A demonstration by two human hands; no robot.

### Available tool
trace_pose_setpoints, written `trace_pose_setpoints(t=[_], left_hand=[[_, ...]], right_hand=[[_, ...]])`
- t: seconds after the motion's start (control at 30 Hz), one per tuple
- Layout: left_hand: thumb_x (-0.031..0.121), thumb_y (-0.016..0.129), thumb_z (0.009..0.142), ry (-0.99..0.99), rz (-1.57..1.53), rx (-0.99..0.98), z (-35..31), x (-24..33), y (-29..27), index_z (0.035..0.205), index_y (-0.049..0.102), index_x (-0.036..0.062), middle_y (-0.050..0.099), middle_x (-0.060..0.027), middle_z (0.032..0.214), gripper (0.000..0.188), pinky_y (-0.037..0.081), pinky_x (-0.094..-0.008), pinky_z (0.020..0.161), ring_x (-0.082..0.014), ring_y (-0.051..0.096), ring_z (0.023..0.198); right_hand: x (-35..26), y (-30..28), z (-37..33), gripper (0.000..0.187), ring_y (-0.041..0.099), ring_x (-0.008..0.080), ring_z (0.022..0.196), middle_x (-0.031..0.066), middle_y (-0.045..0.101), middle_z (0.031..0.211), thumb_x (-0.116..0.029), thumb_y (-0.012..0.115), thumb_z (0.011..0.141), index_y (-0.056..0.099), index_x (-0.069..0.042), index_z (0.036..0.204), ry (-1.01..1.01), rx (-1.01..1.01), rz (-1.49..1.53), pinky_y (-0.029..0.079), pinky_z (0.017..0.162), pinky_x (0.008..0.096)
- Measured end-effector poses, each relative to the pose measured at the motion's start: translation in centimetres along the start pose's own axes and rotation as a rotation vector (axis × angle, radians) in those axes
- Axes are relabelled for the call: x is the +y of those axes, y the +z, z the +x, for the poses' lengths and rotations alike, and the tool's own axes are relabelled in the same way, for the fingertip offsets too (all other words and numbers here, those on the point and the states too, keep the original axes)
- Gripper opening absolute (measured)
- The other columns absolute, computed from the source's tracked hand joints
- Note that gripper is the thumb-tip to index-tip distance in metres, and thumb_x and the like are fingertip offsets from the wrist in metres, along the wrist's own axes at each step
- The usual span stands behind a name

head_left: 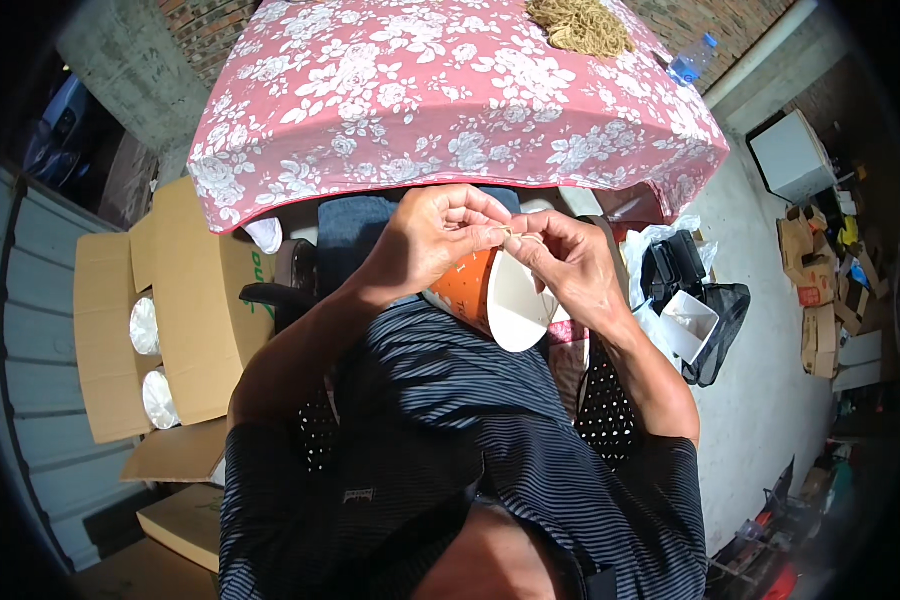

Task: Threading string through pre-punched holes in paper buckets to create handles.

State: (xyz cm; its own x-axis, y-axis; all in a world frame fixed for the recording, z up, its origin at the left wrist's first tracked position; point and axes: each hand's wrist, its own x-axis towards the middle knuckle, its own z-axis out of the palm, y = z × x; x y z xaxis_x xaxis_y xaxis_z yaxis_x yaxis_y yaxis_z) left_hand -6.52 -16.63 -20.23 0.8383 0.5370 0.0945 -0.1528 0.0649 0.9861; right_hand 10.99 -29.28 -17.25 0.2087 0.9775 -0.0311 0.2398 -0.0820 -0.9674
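Observation:
An orange paper bucket [462,290] with small pale marks lies tilted on my lap, its white inside facing right. Above its rim, my left hand [432,235] pinches a thin tan cord [511,234] between thumb and fingers. My right hand [576,262] grips the same cord close beside it, and the fingertips of both hands nearly meet. Whether the cord passes through the bucket's wall is hidden behind the fingers. A bundle of similar tan cords [582,26] rests on the far right of the table.
A table with a pink and white flowered cloth [410,95] stands ahead, a blue-capped bottle [692,60] at its right edge. Open cardboard boxes [195,330] with clear-wrapped round items are at left. A white bin [688,326] and black bag [727,335] sit right.

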Motion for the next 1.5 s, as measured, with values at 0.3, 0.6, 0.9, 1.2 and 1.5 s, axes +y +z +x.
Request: trace_pose_setpoints(t=[0.3, 0.6, 0.9, 1.2, 1.5], left_hand=[[0.005, 0.068, 0.099, 0.056, 0.011, 0.084, -0.2, -0.9, 0.5, 0.113, 0.064, -0.0056, 0.071, -0.0080, 0.100, 0.018, 0.056, -0.0254, 0.084, -0.0106, 0.068, 0.091], [0.001, 0.069, 0.097, 0.224, 0.365, 0.312, -0.4, -1.3, 2.0, 0.103, 0.067, -0.0029, 0.072, -0.0048, 0.093, 0.007, 0.057, -0.0243, 0.074, -0.0090, 0.068, 0.085], [0.002, 0.065, 0.097, 0.453, 0.710, 0.195, -0.1, -0.8, 0.8, 0.097, 0.068, -0.0026, 0.071, -0.0119, 0.087, 0.006, 0.056, -0.0321, 0.070, -0.0157, 0.070, 0.081], [0.016, 0.063, 0.102, 0.033, 0.177, -0.074, -0.1, -1.0, -0.6, 0.100, 0.067, -0.0040, 0.065, -0.0053, 0.083, 0.021, 0.048, -0.0281, 0.071, -0.0108, 0.058, 0.077], [0.024, 0.059, 0.106, -0.142, -0.078, -0.164, -0.3, -0.8, -0.5, 0.109, 0.064, -0.0011, 0.061, 0.0008, 0.093, 0.026, 0.043, -0.0229, 0.077, -0.0059, 0.051, 0.083]], right_hand=[[2.7, 0.3, 0.6, 0.010, 0.054, 0.0049, 0.070, 0.0014, 0.064, 0.084, -0.007, 0.076, 0.094, 0.072, 0.003, 0.094, -0.265, 0.130, -0.131, 0.044, 0.061, 0.0243], [2.6, 0.7, 0.4, 0.011, 0.062, 0.0126, 0.065, 0.0088, 0.067, 0.090, 0.000, 0.075, 0.090, 0.070, 0.002, 0.100, -0.592, 0.205, -0.401, 0.049, 0.055, 0.0263], [2.8, 0.8, 0.7, 0.010, 0.067, 0.0184, 0.069, 0.0112, 0.068, 0.092, 0.001, 0.071, 0.092, 0.066, 0.002, 0.101, -0.623, 0.187, -0.419, 0.052, 0.058, 0.0308], [2.8, 0.8, 0.6, 0.008, 0.066, 0.0187, 0.070, 0.0108, 0.067, 0.090, 0.001, 0.070, 0.093, 0.065, 0.002, 0.099, -0.558, 0.161, -0.336, 0.051, 0.060, 0.0309], [3.3, 0.8, 0.9, 0.015, 0.060, 0.0114, 0.068, 0.0052, 0.062, 0.081, 0.001, 0.074, 0.088, 0.068, 0.001, 0.101, -0.572, 0.209, -0.291, 0.047, 0.058, 0.0270]])
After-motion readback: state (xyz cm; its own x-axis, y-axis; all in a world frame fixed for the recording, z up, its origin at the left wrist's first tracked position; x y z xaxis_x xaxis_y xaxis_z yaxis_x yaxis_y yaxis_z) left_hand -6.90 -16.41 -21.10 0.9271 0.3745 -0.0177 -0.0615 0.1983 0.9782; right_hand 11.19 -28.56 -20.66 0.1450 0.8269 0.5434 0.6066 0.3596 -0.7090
